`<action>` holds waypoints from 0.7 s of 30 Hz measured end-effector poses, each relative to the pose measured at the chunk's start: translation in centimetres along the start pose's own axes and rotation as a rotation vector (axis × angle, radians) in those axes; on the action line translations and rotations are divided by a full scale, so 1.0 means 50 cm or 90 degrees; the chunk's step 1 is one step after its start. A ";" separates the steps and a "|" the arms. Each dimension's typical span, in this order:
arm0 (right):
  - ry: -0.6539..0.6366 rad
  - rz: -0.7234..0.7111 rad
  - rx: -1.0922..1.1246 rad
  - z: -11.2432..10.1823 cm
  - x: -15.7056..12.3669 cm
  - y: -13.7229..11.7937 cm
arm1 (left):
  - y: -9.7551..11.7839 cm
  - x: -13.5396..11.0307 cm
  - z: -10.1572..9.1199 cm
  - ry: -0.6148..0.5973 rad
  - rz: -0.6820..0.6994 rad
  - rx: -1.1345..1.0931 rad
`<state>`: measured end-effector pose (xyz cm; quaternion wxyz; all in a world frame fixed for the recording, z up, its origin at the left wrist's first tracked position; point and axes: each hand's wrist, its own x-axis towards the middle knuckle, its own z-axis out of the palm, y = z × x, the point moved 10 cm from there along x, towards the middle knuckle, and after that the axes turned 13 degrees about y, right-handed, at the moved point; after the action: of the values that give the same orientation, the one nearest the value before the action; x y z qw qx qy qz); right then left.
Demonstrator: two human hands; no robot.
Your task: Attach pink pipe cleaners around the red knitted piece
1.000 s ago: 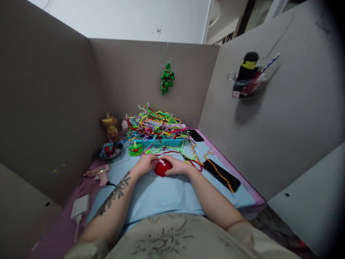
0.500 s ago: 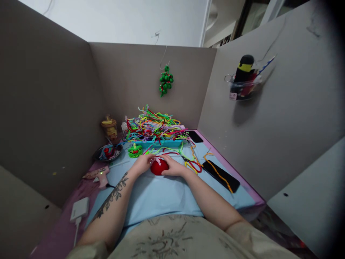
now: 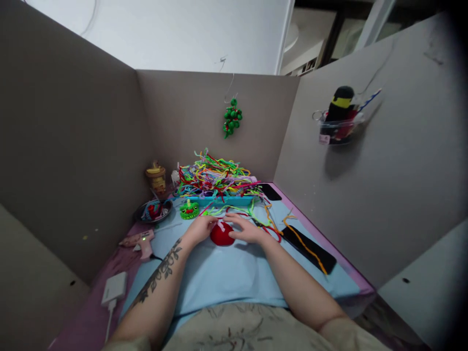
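Round red ball (image 3: 222, 237) between left hand (image 3: 200, 230) and right hand (image 3: 249, 230).
Left's grip I cannot tell; right curves wide. Behind, turquoise tray (image 3: 239, 201) heaped with multicoloured fuzzy stems (image 3: 215, 175), fuzzy green figure (image 3: 189, 211) before it; dark round bowl (image 3: 141, 217) holds red-and-blue scraps (image 3: 154, 210).

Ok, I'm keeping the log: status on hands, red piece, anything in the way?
Left hand at red piece, grip unclear; right hand open, thumb at its right edge. Pale strand on top. Scissors beside right hand, could get bumped.
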<state>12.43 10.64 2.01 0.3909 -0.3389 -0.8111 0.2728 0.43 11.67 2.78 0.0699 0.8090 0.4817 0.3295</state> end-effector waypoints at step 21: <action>0.282 0.096 -0.342 -0.153 0.416 -0.018 | 0.004 -0.003 -0.024 0.052 -0.008 -0.028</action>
<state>8.75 27.33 16.16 0.4331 -0.5395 -0.7220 -0.0026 -0.20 11.19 3.70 0.0700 0.7901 0.4821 0.3721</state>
